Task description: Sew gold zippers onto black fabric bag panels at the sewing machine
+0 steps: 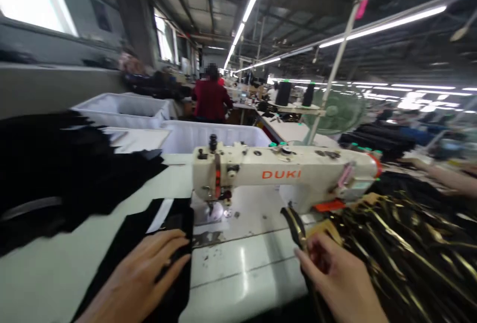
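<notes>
My left hand (143, 276) lies flat, fingers stretched out, on a piece of black fabric (122, 248) that runs toward the needle of a cream sewing machine (283, 171). My right hand (337, 278) is at the right of the machine, fingers curled round a dark zipper strip (296, 223) that rises toward the machine's base. The zipper comes from a large heap of black zippers with gold teeth (410, 248) on the right.
A pile of black fabric (63, 174) covers the table's left. White bins (126, 109) stand behind the machine. A person in red (210, 97) works further back. Thread cones (283, 93) and a fan (341, 112) stand behind; another person's arm (447, 176) reaches in at right.
</notes>
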`<state>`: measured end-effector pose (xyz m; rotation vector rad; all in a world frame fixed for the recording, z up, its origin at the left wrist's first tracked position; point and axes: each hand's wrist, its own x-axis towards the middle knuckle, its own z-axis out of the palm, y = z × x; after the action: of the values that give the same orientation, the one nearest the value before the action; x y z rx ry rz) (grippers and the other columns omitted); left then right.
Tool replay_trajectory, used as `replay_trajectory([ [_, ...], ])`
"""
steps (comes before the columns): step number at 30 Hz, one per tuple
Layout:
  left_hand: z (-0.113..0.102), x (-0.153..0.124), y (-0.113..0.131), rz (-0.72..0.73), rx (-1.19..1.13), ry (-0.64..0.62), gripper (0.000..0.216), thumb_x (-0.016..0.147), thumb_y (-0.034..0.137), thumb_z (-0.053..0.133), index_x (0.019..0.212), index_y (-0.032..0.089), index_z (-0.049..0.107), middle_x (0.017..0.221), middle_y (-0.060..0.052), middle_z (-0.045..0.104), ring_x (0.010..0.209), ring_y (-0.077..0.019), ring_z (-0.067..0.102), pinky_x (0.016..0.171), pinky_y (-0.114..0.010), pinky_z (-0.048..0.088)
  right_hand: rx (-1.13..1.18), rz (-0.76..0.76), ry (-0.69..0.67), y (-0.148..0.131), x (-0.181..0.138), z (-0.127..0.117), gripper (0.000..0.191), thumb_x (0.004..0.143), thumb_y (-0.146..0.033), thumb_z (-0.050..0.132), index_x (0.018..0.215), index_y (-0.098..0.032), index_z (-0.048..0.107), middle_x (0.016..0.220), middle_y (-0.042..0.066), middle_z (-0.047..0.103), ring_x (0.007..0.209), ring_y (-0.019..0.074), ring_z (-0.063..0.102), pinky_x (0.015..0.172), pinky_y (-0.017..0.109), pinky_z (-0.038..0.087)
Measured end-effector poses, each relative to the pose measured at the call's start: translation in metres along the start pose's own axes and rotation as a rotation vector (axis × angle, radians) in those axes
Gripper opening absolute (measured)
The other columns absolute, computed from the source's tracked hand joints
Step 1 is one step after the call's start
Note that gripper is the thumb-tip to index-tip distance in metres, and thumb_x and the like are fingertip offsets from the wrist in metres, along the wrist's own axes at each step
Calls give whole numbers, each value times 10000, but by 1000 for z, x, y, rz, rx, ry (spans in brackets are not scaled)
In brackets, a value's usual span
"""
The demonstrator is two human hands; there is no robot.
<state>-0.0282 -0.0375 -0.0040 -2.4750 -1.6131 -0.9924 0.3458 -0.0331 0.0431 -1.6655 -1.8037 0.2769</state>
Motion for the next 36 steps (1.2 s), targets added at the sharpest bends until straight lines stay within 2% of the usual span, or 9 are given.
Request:
replay_trajectory([
  [4,-3,7,3,-54,85,-209,221,933,375,534,1067,280,682,1161,-28,666,1038,-233,637,936,-371,527,69,-66,-317,-59,7,104,170,814,-257,644,731,-231,498,590,-42,580,548,151,566,540,229,385],
  [7,-4,20,-11,-81,105,-213,220,930,325,526,1063,256,687,1190,-49,646,1102,-246,600,999,-408,471,61,-81,-397,-81,20,135,195,796,-223,695,803,-225,501,618,-38,592,597,175,596,557,238,402],
  [12,1,46,-63,-128,34,-199,313,936,349,480,1188,223,616,1305,-87,579,1243,-291,499,1090,-493,342,10,-415,-408,-67,55,129,97,910,-175,566,1004,-197,573,929,48,641,792,194,629,717,291,496],
  [17,18,69,-85,-155,-73,-265,359,864,341,590,1202,224,576,1203,-79,610,1141,-272,551,1012,-446,405,4,-789,-454,-46,71,139,378,926,-97,507,1272,-245,553,1238,72,564,1171,228,501,1014,381,425],
  [20,26,75,-78,-177,-147,-288,112,856,301,598,918,217,637,941,-22,640,920,-213,611,862,-342,484,31,-826,-501,-49,67,146,363,954,-152,489,1304,-238,531,1268,66,549,1184,215,483,1049,373,400],
  [23,34,77,-68,-216,-211,-273,133,911,311,538,892,200,609,862,-4,648,820,-180,633,757,-285,520,61,-826,-514,-55,62,146,351,955,-199,501,1302,-238,529,1279,64,530,1186,216,468,1049,365,398],
  [27,45,67,-50,-256,-204,-179,293,914,334,551,1171,192,563,1153,-80,627,1090,-253,597,944,-397,500,62,-799,-501,-59,60,144,253,944,-174,499,1178,-216,587,1259,66,526,1181,217,463,1042,358,401],
  [30,46,45,-32,-220,-68,-79,560,895,332,583,1410,215,396,1470,-136,389,1379,-359,320,1110,-587,294,46,-798,-492,-59,61,145,241,936,-166,511,1160,-216,583,1252,54,534,1188,211,456,1048,348,396],
  [36,38,16,-1,149,260,-246,667,972,378,491,1532,219,165,1532,-67,352,1393,-256,347,1109,-507,327,24,-811,-463,-59,56,147,259,946,-176,490,1192,-198,566,1263,61,544,1208,218,454,1061,345,404],
])
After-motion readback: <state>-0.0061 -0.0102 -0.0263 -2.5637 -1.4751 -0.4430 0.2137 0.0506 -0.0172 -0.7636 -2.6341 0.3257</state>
